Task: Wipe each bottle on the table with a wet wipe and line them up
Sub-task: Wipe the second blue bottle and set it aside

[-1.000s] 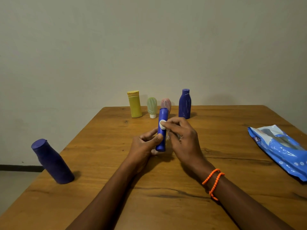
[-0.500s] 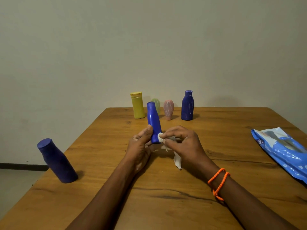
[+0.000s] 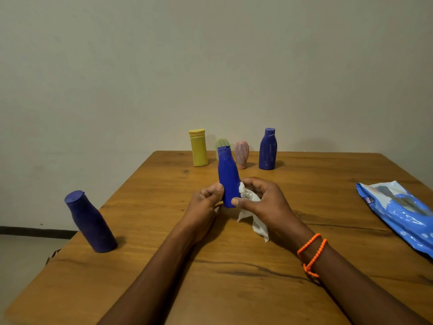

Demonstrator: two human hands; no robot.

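Observation:
My left hand (image 3: pixel 206 202) grips the lower part of a bright blue bottle (image 3: pixel 228 177), held upright above the table's middle. My right hand (image 3: pixel 264 202) holds a white wet wipe (image 3: pixel 254 216) against the bottle's right side, thumb on its base; the wipe's tail hangs down. Along the far edge stand a yellow bottle (image 3: pixel 199 147), a small green bottle (image 3: pixel 222 143) partly hidden behind the held one, a pink bottle (image 3: pixel 241 153) and a dark blue bottle (image 3: pixel 267 148). Another dark blue bottle (image 3: pixel 90 221) stands near the left edge.
A blue wet wipe pack (image 3: pixel 403 212) lies at the right edge of the wooden table (image 3: pixel 234 289). A plain wall rises behind the table. The floor shows past the left edge.
The bright blue bottle has turned more upright and shows a wider side. My right hand slid down to its lower part, with more of the wipe hanging loose.

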